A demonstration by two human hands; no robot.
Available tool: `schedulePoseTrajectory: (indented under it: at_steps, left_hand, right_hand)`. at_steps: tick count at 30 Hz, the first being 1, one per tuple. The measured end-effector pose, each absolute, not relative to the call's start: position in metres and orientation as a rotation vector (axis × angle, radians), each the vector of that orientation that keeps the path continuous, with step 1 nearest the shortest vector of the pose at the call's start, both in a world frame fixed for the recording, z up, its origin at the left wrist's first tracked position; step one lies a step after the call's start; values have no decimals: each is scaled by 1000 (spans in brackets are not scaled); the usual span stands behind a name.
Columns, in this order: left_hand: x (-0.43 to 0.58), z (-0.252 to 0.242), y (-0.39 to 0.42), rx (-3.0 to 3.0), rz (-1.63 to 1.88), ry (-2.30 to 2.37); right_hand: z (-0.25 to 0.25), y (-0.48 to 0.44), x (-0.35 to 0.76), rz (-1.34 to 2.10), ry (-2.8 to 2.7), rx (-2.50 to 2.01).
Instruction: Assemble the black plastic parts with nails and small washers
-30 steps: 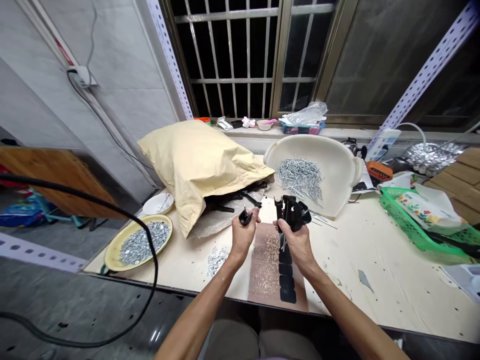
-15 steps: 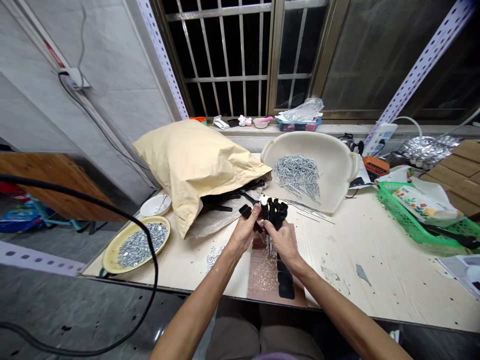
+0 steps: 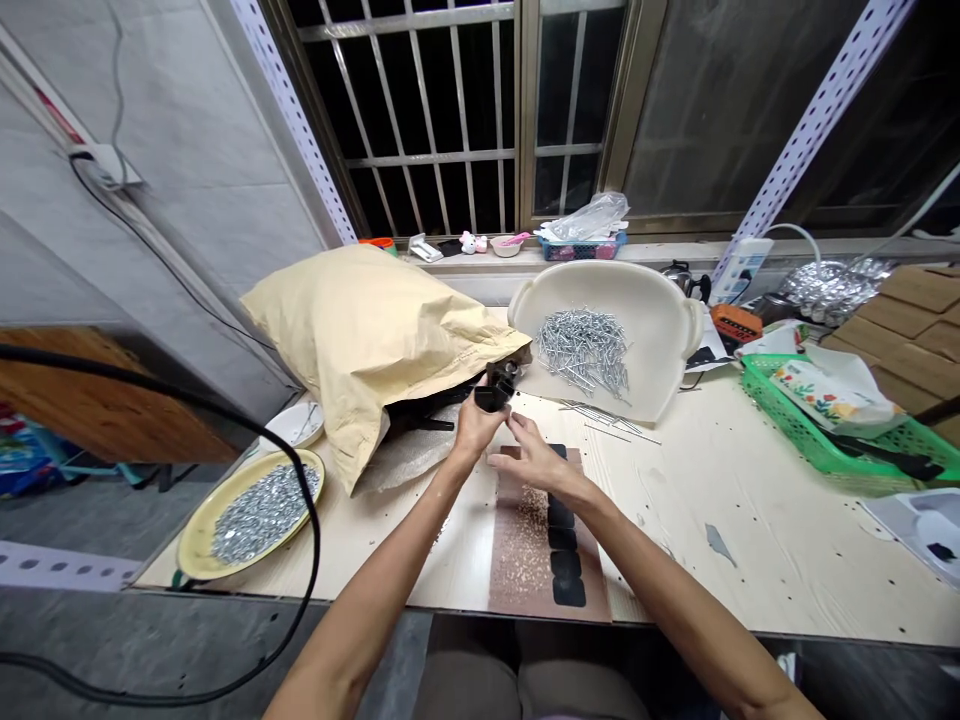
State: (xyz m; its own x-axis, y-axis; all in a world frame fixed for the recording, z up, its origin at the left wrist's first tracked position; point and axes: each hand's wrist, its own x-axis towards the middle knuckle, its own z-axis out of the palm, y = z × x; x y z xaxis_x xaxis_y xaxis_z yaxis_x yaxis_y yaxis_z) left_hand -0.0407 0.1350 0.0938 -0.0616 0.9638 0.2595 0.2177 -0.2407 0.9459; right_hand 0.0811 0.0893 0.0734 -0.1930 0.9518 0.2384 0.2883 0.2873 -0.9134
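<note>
My left hand (image 3: 478,428) is closed around a cluster of black plastic parts (image 3: 493,398) in front of the bag's mouth; their exact kind is hidden by the grip. Close beside it, my right hand (image 3: 534,458) has its fingers spread, with nothing visible in them. Beneath the right hand lies a brown board (image 3: 517,590) strewn with pale crumbs. Along its right side runs a row of flat black pads (image 3: 568,563). The large cream sack (image 3: 375,320) lies on its side, with more black parts (image 3: 431,424) in its opening.
Behind the hands, a white basin (image 3: 664,340) holds many thin metal pins (image 3: 583,350), and a few longer rods (image 3: 611,420) lie before it. A yellow dish (image 3: 196,560) of metal washers stands left. On the right are a green basket (image 3: 795,420) and cardboard boxes (image 3: 900,330). A black cable crosses the left foreground.
The black cluster, held between both hands before, is now in my left hand, farther back near the sack's mouth. My right hand has come off it and opened. The view has shifted slightly right.
</note>
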Motion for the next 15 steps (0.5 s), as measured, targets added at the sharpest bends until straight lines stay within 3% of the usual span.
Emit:
schedulePoseTrajectory:
  at_steps: [4,9,15]
  left_hand:
    - [-31,66,154,2051,1075,1258]
    - [-12,31,155,2329,716,1283]
    - [-11,34,161,2464,631,1272]
  right_hand:
    - [68,95,128,1067,-1318,-1334]
    - [57,88,189,906,-1215,-1478]
    - [54,69,212,909,-1144,-1502]
